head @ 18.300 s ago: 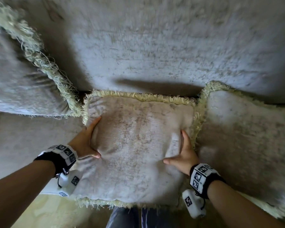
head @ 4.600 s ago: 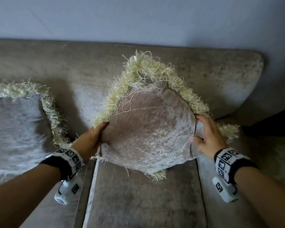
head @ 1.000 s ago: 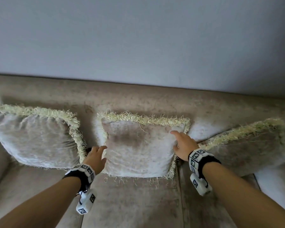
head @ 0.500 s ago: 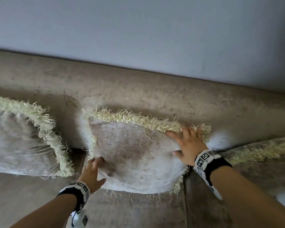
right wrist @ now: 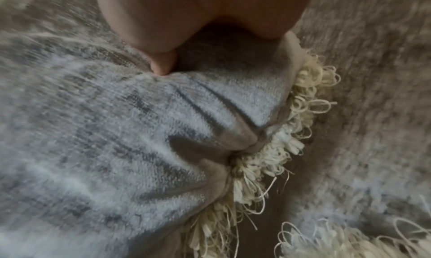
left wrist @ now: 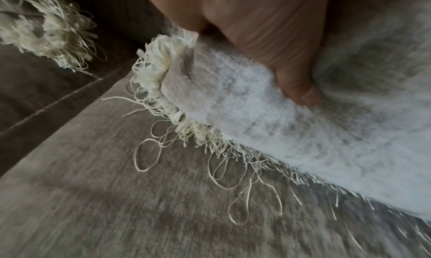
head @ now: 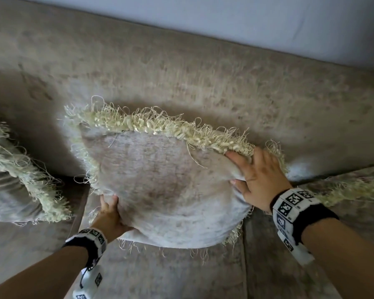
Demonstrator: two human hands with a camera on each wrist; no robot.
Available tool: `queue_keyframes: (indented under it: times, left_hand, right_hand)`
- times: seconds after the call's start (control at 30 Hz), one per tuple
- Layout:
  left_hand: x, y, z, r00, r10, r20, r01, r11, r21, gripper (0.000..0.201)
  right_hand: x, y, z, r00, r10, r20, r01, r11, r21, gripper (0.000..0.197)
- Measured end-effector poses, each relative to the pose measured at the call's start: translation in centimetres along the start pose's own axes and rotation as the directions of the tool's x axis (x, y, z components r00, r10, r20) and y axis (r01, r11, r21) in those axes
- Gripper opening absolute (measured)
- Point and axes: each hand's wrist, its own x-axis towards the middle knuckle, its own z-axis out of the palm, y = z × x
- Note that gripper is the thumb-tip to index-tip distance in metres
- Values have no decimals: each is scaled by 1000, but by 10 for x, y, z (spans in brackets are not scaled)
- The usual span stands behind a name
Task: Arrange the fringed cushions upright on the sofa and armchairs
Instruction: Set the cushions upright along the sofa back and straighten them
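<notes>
Middle cushion (head: 168, 186) leans on the sofa (head: 203, 83) backrest, lower edge on the seat. Left hand (head: 109, 216) grasps its lower-left corner; right hand (head: 257, 180) grasps the upper-right. Advise pressing the base rearward, squaring the top, then releasing evenly.

The middle fringed cushion (head: 160, 186) is a greyish-beige velvety square with shaggy cream loop fringe on all its edges. It's propped on the sofa (head: 181, 72), leaning on the backrest and tilted so its left top corner sits higher. Its right side is bunched into creases. Another matching cushion (head: 11, 186) sits to its left, and a third one (head: 354, 186) pokes in on the right, lying lower.
</notes>
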Motion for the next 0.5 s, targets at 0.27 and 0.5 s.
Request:
queue_keyframes:
  times: [0.27, 0.5]
  left_hand:
    - [-38, 19, -20, 1000, 6, -21, -7, 1000, -9, 105]
    - [-80, 48, -72, 975, 211, -65, -206, 975, 85, 114]
  right_hand:
    - [-14, -7, -18, 999, 38, 25, -39, 998, 39, 91]
    - [-51, 16, -46, 993, 110, -44, -111, 994, -15, 97]
